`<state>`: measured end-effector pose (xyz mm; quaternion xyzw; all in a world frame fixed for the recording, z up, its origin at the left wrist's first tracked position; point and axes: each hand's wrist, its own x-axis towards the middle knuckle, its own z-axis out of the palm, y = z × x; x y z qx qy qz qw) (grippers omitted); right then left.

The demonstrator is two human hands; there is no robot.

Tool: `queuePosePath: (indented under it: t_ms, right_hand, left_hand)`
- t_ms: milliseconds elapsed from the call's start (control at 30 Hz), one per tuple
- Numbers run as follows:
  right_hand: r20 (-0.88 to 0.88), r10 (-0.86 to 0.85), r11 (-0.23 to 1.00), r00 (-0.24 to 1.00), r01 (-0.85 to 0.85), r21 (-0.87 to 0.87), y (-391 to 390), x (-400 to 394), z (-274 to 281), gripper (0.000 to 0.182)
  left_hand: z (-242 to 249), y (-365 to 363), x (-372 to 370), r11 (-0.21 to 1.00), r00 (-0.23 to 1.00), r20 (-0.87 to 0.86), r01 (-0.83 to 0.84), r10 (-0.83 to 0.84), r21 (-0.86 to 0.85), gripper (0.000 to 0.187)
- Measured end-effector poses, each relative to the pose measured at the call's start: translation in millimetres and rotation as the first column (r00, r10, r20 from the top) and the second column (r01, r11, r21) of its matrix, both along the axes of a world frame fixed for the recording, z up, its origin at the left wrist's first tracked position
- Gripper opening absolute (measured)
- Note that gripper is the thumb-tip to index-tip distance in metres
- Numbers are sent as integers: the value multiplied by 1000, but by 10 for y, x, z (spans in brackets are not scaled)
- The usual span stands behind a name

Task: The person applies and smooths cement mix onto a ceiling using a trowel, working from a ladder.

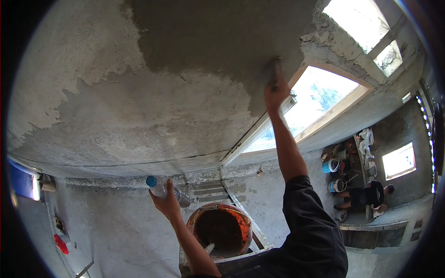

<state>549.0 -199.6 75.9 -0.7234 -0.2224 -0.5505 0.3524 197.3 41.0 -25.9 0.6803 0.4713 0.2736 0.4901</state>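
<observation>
My right hand (275, 92) is raised to the ceiling (139, 92) and grips a trowel (277, 69) pressed flat against a dark patch of wet plaster (222, 37). My left hand (166, 202) is held lower and grips a clear plastic bottle (162, 189) with a blue cap. Below the left hand stands an orange bucket (220, 230) holding grey mortar, with a tool handle sticking out of it.
A bright window opening (315, 99) lies right of the trowel, another opening (366, 23) above it. A person in dark clothes (366, 195) sits at the right near several paint cans (334, 175). A ladder-like frame (218, 192) runs under the bucket.
</observation>
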Motion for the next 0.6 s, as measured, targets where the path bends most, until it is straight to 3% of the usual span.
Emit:
queuePosePath:
  t_ms: [100, 133, 200, 233, 300, 367, 467, 533, 600]
  right_hand:
    - [-214, 173, 905, 962, -240, -352, 162, -75, -649, 53]
    - [-214, 172, 905, 962, -240, -351, 182, -189, -697, 53]
    - [-331, 356, 769, 874, -475, -427, 243, -376, -722, 54]
    - [-328, 361, 767, 873, -478, -428, 253, -378, -644, 54]
    - [-151, 158, 972, 976, -181, -147, 170, -432, -407, 52]
    - [19, 63, 998, 998, -63, -6, 121, -305, -38, 50]
    - [-21, 55, 996, 998, -53, 76, 116, -60, 32, 50]
    - [-197, 117, 983, 973, -142, -117, 161, -76, -395, 53]
    - [-716, 3, 884, 698, -338, -324, 235, -228, -697, 56]
  left_hand:
    - [-13, -4, 1, 1000, 1000, 27, 12, -11, -20, 66]
    - [-20, -6, 1, 1000, 1000, 27, 12, -12, -20, 66]
    - [-38, 15, -7, 1000, 999, 33, 14, -14, -16, 68]
    - [-44, 29, 7, 1000, 999, 36, 8, -8, -15, 68]
    - [-62, 16, -13, 1000, 1000, 7, -5, 5, -12, 70]
    - [-110, 28, -19, 1000, 1000, -16, -11, 11, 10, 71]
    - [-44, 9, -7, 1000, 1000, -14, -1, 1, 14, 71]
    - [0, -1, -7, 1000, 1000, 5, 17, -17, -7, 71]
    - [4, 2, -4, 999, 999, 5, 32, -32, -8, 70]
